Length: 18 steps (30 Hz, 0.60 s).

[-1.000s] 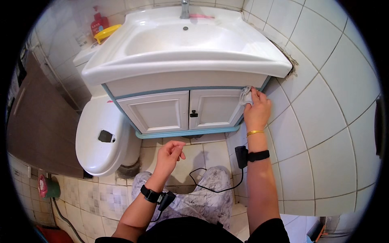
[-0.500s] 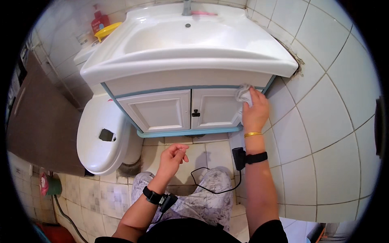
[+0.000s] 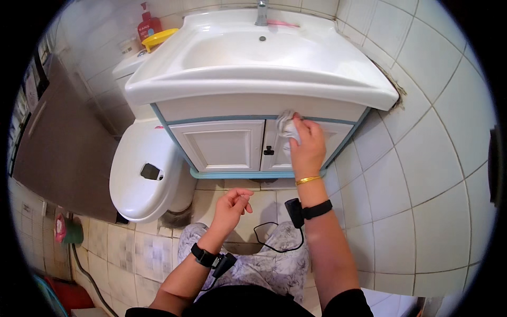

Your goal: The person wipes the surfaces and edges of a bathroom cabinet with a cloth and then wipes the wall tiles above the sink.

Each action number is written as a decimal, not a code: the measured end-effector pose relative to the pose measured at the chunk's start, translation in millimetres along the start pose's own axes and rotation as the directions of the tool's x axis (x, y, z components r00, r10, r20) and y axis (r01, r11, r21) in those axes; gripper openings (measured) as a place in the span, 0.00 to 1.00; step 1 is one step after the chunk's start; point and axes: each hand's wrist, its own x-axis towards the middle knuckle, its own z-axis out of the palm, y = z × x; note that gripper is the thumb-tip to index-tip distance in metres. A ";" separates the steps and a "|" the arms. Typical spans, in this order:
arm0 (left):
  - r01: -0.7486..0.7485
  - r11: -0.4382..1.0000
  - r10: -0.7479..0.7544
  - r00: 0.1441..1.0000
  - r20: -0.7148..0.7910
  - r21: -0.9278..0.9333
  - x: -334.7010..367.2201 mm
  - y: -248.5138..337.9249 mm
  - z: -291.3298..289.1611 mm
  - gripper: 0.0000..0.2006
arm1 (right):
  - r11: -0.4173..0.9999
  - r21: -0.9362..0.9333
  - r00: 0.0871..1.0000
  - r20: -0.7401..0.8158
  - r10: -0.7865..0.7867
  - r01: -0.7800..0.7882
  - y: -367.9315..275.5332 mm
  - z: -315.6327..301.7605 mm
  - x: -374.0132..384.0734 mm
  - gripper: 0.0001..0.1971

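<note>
A white wash basin (image 3: 253,87) rests on a low vanity cabinet with pale doors and blue trim. My right hand (image 3: 308,148), wearing a gold bracelet (image 3: 308,180), is closed on a crumpled whitish cloth (image 3: 287,126). It presses the cloth against the upper part of the right cabinet door (image 3: 327,138), right of the black latch (image 3: 269,150). The left cabinet door (image 3: 218,147) stands closed beside it. Above my lap hangs my left hand (image 3: 232,207), its fingers loosely curled and slightly apart, with nothing visible in them.
A white toilet (image 3: 138,179) with its lid down stands left of the cabinet. On its tank are a red pump bottle (image 3: 149,26) and a yellow dish-like item (image 3: 158,39). A tiled wall (image 3: 438,174) rises close on the right. Black straps and a cable (image 3: 264,242) hang around my wrists.
My right hand has slid the cloth leftward along the top of the right door, from its right edge toward the latch. The view has shifted slightly. My left hand keeps its pose.
</note>
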 end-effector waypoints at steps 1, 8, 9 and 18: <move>0.000 1.000 0.000 1.000 -0.009 0.000 -0.3 -1.3 -2.6 0.08 | 0.999 0.032 1.000 0.006 -0.030 0.030 -7.7 8.5 -2.8 0.31; 0.031 1.000 -0.031 0.996 -0.079 0.003 -7.2 -5.6 -27.2 0.08 | 0.993 0.109 0.999 0.022 -0.042 0.039 -43.1 28.3 -4.4 0.31; 0.046 0.999 -0.046 0.996 -0.082 -0.012 -6.6 -7.3 -29.0 0.08 | 0.993 0.111 0.999 0.022 -0.045 0.042 -46.9 32.1 -4.3 0.31; 0.040 0.999 -0.041 0.996 -0.077 -0.005 -8.5 -7.4 -37.1 0.09 | 0.984 0.075 0.984 0.064 -0.168 0.163 -83.2 47.8 -1.4 0.25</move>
